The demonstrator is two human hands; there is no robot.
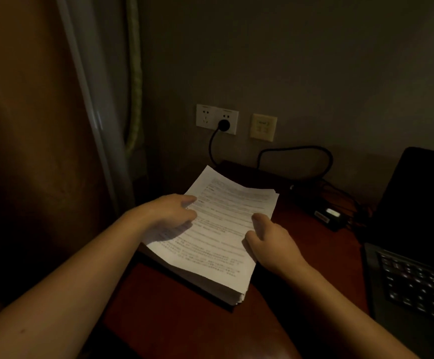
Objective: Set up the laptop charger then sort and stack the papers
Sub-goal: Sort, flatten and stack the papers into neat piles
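The papers (218, 229) lie in a thick stack on the dark reddish tabletop (184, 320), toward its left side. The stack is turned at an angle, with one corner pointing at the wall. The top sheet is printed with lines of text too blurred to read. Its far corner lifts slightly off the sheets below.

The left hand (169, 213) rests on the top sheet near the left edge. Its grip is released, with the fingers laid loosely on the page and paper showing beneath the palm. The right hand (270, 242) is at the right edge of the stack. Its grip is grasping the papers: the thumb presses on top while the other fingers curl down over the edge.

On the wall behind, a black plug (223, 124) sits in the right one of two white socket plates (230, 116). Its cord (212, 149) drops behind the tabletop. A yellowish wall plate (263, 127) is just beside the sockets. A loop of black cable (296, 147) arches against the wall. The charger brick (324, 216) lies on the tabletop between the papers and the open laptop (413, 268), which stands at the right edge. Thin cable runs from the brick toward the laptop, but it is too dark to tell whether it is plugged in there.
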